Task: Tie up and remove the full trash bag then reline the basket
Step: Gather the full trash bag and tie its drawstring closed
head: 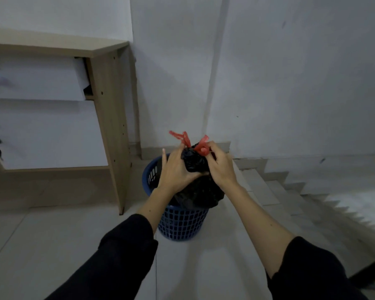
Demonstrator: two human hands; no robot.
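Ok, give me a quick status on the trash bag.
Both hands, left and right, gripping black trash bag neck. Red ties gathered. Bag in blue basket. Nothing obstructing.

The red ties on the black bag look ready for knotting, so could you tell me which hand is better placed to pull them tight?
Probably the right hand: its fingers already pinch a red tie at the bag neck, while the left hand clamps the gathered plastic below.
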